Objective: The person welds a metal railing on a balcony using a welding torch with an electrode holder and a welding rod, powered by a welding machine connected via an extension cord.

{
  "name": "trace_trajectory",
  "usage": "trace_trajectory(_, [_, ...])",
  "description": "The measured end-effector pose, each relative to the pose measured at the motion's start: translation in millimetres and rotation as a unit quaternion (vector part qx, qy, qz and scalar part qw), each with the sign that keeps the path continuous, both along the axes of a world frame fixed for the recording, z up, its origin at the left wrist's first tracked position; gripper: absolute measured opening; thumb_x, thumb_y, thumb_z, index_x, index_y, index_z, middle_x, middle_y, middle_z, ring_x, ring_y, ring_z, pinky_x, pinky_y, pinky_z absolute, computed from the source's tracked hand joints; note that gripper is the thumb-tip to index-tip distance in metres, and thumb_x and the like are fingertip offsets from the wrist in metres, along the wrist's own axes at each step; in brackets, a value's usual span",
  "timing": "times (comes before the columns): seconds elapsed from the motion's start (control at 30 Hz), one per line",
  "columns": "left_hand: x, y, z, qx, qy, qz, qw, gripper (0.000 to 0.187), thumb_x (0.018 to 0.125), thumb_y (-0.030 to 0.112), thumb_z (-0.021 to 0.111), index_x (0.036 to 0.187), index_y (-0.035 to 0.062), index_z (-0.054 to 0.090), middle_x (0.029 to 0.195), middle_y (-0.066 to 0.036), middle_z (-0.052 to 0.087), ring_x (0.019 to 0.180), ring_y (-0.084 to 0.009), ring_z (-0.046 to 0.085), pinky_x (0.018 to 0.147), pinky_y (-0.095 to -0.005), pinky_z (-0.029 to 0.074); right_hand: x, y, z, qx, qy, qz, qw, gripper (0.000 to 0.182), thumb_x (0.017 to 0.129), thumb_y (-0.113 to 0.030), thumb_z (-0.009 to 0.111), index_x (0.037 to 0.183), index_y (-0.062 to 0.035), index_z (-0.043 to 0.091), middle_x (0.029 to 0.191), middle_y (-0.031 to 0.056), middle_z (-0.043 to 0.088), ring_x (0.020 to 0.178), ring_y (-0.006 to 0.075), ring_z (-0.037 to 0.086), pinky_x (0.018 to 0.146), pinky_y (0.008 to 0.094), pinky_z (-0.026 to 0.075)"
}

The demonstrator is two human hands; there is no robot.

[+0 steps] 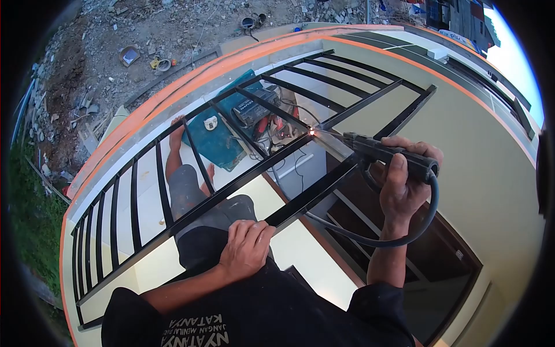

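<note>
Left hand grips the black railing; right hand clenches the electrode holder beyond it.

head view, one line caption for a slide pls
Right hand holds a welding electrode holder sparking on a black metal railing; left hand grips a bar.

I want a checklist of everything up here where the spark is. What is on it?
Surface: pale concrete ledge with orange edge, high above the ground.
Job's things: black metal grille; electrode holder, spark at its tip on a bar.
Clutter: teal case and power tool under the bars.
Hands: left hand grips a bar; right hand grips the holder.
Cables: black welding cable loops below the right hand.
Surroundings: rubble ground, grass far below.
</note>
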State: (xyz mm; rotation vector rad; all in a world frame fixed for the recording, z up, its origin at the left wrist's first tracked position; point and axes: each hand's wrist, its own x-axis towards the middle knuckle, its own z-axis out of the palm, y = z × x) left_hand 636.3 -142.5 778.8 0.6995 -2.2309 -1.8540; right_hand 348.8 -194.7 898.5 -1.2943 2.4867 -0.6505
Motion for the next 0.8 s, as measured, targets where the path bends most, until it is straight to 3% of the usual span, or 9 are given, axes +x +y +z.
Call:
trace_trajectory(0.43, [-0.6, 0.6, -0.8, -0.032, 0.0, 0.009, 0.999, 0.039, 0.072, 0.008, 0.077, 0.109, 0.005, 0.063, 0.106, -0.009, 0.061, 0.099, -0.0289, 0.058, 0.09, -0.0451, 0.044, -5.7, 4.3, -5.1, 0.006, -0.014, 0.002, 1.0, 0.032, 0.09, -0.018, 0.069, 0.107, -0.005, 0.045, 0.093, 0.0172, 0.071, 0.083, 0.0182, 0.064, 0.077, 0.0309, 0.051])
trace_trajectory(0.5, [-0.6, -1.0, -0.5, -0.007, 0.006, 0.001, 1.0, 0.033, 0.081, 0.009, 0.068, 0.114, 0.0044, 0.061, 0.105, -0.009, 0.06, 0.097, -0.0269, 0.058, 0.091, -0.0448, 0.044, -6.8, 4.3, -5.8, 0.01, 0.009, 0.029, 0.999, 0.032, 0.09, -0.018, 0.069, 0.107, -0.0052, 0.045, 0.094, 0.017, 0.071, 0.083, 0.0179, 0.065, 0.078, 0.0303, 0.052])
trace_trajectory(0.6, [-0.1, 3.2, -3.0, -0.03, 0.008, 0.006, 1.0, 0.037, 0.079, 0.008, 0.069, 0.115, 0.0031, 0.061, 0.108, -0.01, 0.059, 0.1, -0.0267, 0.056, 0.092, -0.045, 0.043, -2.5, 5.4, -5.3, -0.003, -0.021, -0.024, 0.999, 0.033, 0.091, -0.019, 0.068, 0.108, -0.0044, 0.044, 0.094, 0.0166, 0.07, 0.084, 0.0192, 0.066, 0.08, 0.0311, 0.051])
trace_trajectory(0.7, [0.5, -0.8, 0.0, -0.004, 0.002, -0.008, 1.0, 0.04, 0.077, 0.008, 0.07, 0.116, 0.0024, 0.06, 0.11, -0.01, 0.058, 0.102, -0.0267, 0.055, 0.093, -0.0451, 0.042, 0.6, 1.9, -3.7, -0.057, -0.02, -0.01, 0.998, 0.033, 0.092, -0.021, 0.068, 0.108, -0.0038, 0.044, 0.094, 0.0163, 0.07, 0.085, 0.0196, 0.066, 0.081, 0.0318, 0.049])
trace_trajectory(0.8, [0.1, -2.6, 0.7, 0.0, 0.002, -0.012, 1.0, 0.039, 0.078, 0.008, 0.07, 0.115, 0.0026, 0.06, 0.109, -0.01, 0.058, 0.102, -0.0265, 0.055, 0.094, -0.0448, 0.042, -0.6, 4.1, -3.1, -0.022, -0.002, 0.006, 1.0, 0.034, 0.092, -0.023, 0.067, 0.108, -0.0039, 0.044, 0.093, 0.0165, 0.07, 0.086, 0.0195, 0.065, 0.082, 0.0325, 0.048])
